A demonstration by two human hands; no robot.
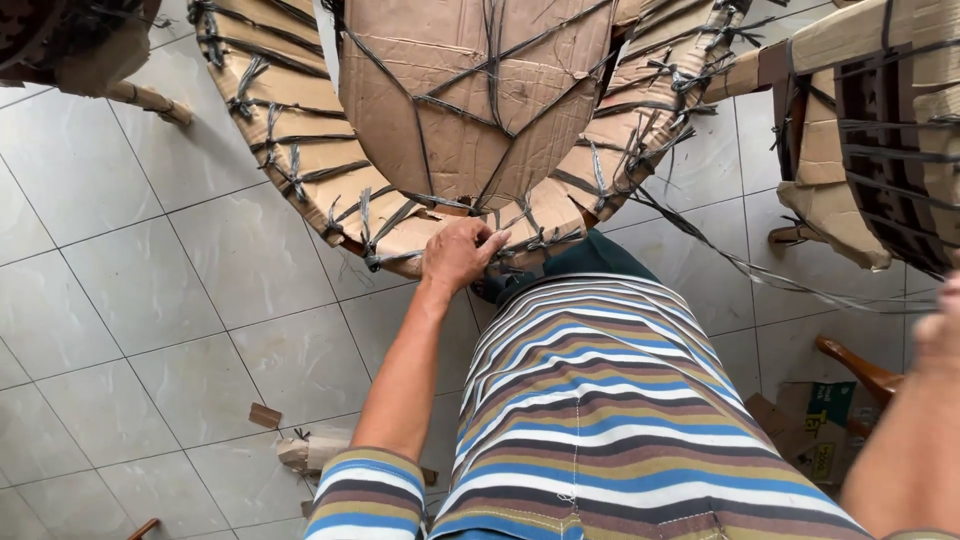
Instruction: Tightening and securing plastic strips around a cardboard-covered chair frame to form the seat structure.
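Note:
A round piece of furniture wrapped in brown cardboard (470, 90) and bound with dark plastic straps (500, 110) stands in front of me. My left hand (458, 254) grips its near rim, fingers curled on the straps there. At the frame's right edge my right hand (940, 325) is raised and blurred. A long dark strap (760, 268) runs from the rim toward that hand; whether the hand holds it I cannot tell. My striped shirt fills the lower middle.
Another cardboard-wrapped, strapped piece of furniture (880, 130) stands at the right. A wrapped leg (150, 100) shows at top left. Cardboard scraps (300, 445) lie on the white tiled floor. A small printed carton (820, 430) and a wooden leg (860, 368) sit at lower right.

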